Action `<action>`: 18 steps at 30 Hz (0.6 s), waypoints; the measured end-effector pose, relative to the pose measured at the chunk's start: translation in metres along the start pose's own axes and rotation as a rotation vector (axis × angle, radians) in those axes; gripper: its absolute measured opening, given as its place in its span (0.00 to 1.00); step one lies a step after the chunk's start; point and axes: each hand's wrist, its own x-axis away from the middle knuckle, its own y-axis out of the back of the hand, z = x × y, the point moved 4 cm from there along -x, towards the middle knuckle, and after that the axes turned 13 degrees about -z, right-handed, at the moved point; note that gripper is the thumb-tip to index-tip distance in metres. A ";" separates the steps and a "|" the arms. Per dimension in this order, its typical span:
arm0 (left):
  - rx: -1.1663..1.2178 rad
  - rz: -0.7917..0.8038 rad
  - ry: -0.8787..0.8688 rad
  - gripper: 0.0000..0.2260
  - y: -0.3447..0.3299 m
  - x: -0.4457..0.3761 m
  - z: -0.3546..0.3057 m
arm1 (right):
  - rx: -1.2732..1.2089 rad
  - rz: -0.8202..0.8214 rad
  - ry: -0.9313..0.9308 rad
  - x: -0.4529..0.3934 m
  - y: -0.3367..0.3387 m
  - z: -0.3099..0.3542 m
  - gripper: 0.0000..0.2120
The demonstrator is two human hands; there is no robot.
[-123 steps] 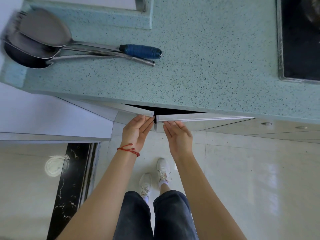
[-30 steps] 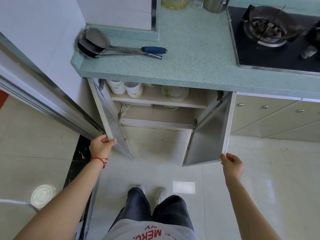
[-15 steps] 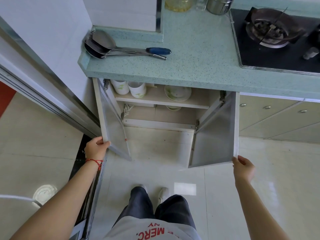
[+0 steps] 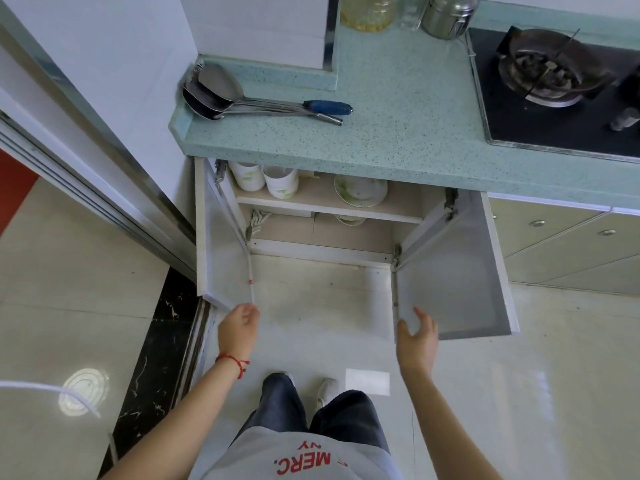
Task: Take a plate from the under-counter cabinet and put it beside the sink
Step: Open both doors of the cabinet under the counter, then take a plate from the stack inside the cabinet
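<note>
The under-counter cabinet stands wide open, with its left door (image 4: 221, 244) and right door (image 4: 453, 271) swung out. On the upper shelf (image 4: 325, 202) lies a white plate (image 4: 360, 190) with a green pattern. A second plate (image 4: 349, 220) peeks out on the level below. My left hand (image 4: 239, 327) hovers empty below the left door's lower corner, fingers loosely apart. Fingers spread, my right hand (image 4: 415, 337) holds nothing, in front of the right door's inner corner. No sink is in view.
Two white cups (image 4: 265, 178) stand on the shelf's left. Metal ladles (image 4: 242, 98) lie on the speckled green counter (image 4: 398, 123). A gas stove (image 4: 554, 81) sits at the right, jars (image 4: 370, 10) at the back. A sliding door frame (image 4: 86, 174) runs at the left.
Both hands have let go of the door edges and moved inward toward the middle. The doors stay open. The camera has shifted slightly.
</note>
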 end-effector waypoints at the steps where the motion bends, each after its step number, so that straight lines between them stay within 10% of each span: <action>1: -0.031 0.050 -0.077 0.14 -0.005 0.001 -0.004 | 0.005 0.052 0.041 0.006 -0.008 0.007 0.19; 9: -0.409 0.181 -0.652 0.27 -0.029 -0.007 -0.038 | 0.213 0.239 0.353 0.022 -0.052 0.044 0.21; 18: -0.529 0.214 -0.754 0.34 -0.064 -0.017 -0.060 | 0.221 0.241 0.364 -0.007 -0.054 0.052 0.21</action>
